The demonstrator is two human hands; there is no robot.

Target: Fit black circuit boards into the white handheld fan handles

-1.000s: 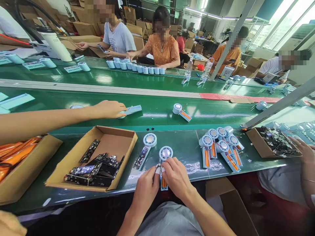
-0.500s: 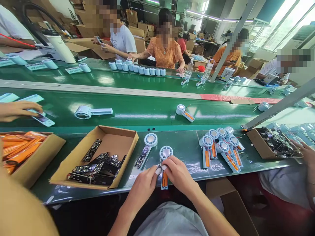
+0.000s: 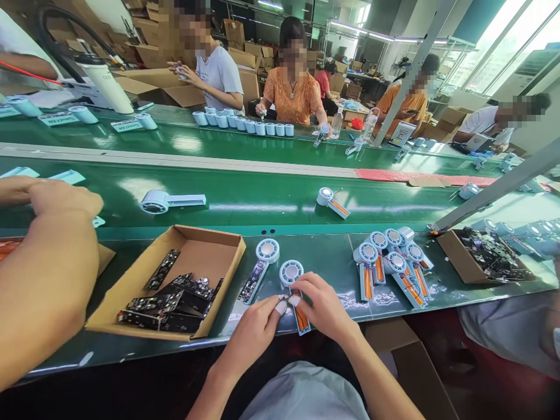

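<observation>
A light-blue handheld fan (image 3: 291, 272) lies on the green bench in front of me, its round head away from me and an orange cell in its open handle. My left hand (image 3: 257, 322) pinches at the handle's left side, thumb and finger covered by white tips. My right hand (image 3: 322, 308) is closed over the handle from the right, its fingertips meeting the left ones. What lies between the fingertips is too small and hidden to make out. Left of it rests another fan (image 3: 267, 251) with a black circuit board (image 3: 254, 282) along its handle.
A cardboard tray (image 3: 98, 309) of black circuit boards stands left. Several fans with orange cells (image 3: 396, 262) are piled right, beside another box of boards (image 3: 490, 256). Single fans (image 3: 154, 202) lie on the green belt (image 3: 245, 213). A co-worker's arm (image 3: 52, 274) reaches in from the left.
The fan's handle end under my hands has swung slightly right. The co-worker's arm at left has come across the orange-filled box. Fans on the belt have shifted slightly right. A person opposite has lifted a fan.
</observation>
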